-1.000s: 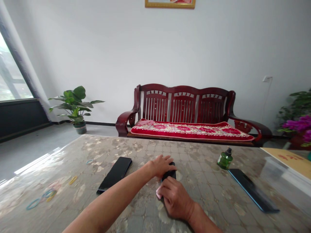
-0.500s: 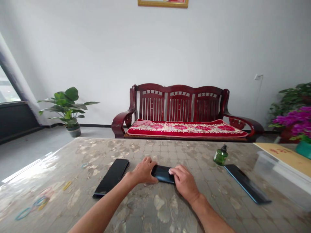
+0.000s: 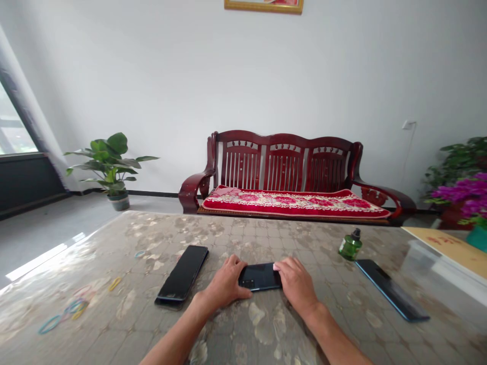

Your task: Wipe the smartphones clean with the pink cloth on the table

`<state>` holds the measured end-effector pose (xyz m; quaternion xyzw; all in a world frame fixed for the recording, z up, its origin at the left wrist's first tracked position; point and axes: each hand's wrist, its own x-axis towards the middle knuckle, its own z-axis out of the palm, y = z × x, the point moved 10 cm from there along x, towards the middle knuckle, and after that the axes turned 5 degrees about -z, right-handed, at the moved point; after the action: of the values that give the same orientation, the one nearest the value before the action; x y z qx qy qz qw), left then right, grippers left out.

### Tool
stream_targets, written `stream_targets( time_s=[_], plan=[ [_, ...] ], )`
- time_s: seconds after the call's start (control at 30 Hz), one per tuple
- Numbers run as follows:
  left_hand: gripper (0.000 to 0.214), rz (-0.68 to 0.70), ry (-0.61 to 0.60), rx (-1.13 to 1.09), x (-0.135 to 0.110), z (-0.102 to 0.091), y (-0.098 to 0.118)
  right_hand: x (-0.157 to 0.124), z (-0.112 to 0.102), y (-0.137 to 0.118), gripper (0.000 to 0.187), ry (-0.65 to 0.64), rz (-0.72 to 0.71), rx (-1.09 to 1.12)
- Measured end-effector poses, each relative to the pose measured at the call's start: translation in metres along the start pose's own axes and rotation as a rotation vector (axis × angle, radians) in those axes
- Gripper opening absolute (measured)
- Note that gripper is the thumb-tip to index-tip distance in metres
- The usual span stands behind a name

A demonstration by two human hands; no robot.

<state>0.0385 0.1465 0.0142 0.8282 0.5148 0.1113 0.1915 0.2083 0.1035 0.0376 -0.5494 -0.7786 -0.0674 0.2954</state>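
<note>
A black phone (image 3: 259, 277) lies sideways on the patterned table (image 3: 266, 334), right in front of me. My left hand (image 3: 226, 284) grips its left end with curled fingers. Pressed down on the phone's right end is my right hand (image 3: 294, 284), with a small pink cloth (image 3: 276, 265) showing under the fingertips.
Another black phone (image 3: 183, 274) lies to the left, and a dark blue phone (image 3: 391, 289) to the right beside a small green bottle (image 3: 350, 246). Coloured rubber bands (image 3: 64, 312) are scattered at the far left. A clear box (image 3: 445, 276) stands at the right edge.
The phone has turned from pointing away from me to lying sideways. My right hand moved from the near end up to its right end. My left hand shifted to the left end.
</note>
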Motion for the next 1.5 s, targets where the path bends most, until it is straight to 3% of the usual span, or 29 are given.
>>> stream_targets(
  time_s=[0.27, 0.33, 0.53, 0.63, 0.9, 1.0, 1.2, 1.43, 1.5],
  plan=[
    [0.054, 0.029, 0.045, -0.026, -0.001, -0.001, 0.003, 0.005, 0.013, -0.051, 0.022, -0.116, -0.208, 0.11],
    [0.053, 0.026, 0.044, -0.024, -0.001, -0.001, 0.002, 0.006, 0.011, -0.042, 0.023, -0.11, -0.192, 0.096],
    [0.056, 0.017, 0.018, -0.036, 0.001, 0.002, 0.0, 0.012, 0.002, 0.015, 0.028, -0.096, 0.047, -0.049],
    [0.057, 0.022, 0.031, -0.035, 0.002, 0.003, -0.001, 0.021, 0.011, 0.008, 0.027, -0.171, 0.052, -0.073],
    [0.06, 0.024, 0.046, -0.02, 0.0, -0.001, 0.001, 0.041, 0.037, -0.055, 0.023, -0.224, -0.076, -0.043],
    [0.059, 0.017, 0.045, -0.009, -0.001, -0.002, 0.001, 0.036, 0.03, -0.045, 0.024, -0.214, -0.071, -0.05],
    [0.054, 0.001, 0.03, 0.042, -0.002, -0.003, 0.005, 0.02, 0.006, 0.006, 0.028, -0.15, 0.063, -0.102],
    [0.046, -0.001, -0.01, 0.161, -0.004, -0.003, 0.012, 0.009, 0.013, -0.025, 0.03, -0.135, -0.035, 0.057],
    [0.048, 0.006, -0.013, 0.17, -0.004, -0.002, 0.014, 0.011, 0.011, -0.019, 0.029, -0.121, -0.022, 0.051]
  ],
)
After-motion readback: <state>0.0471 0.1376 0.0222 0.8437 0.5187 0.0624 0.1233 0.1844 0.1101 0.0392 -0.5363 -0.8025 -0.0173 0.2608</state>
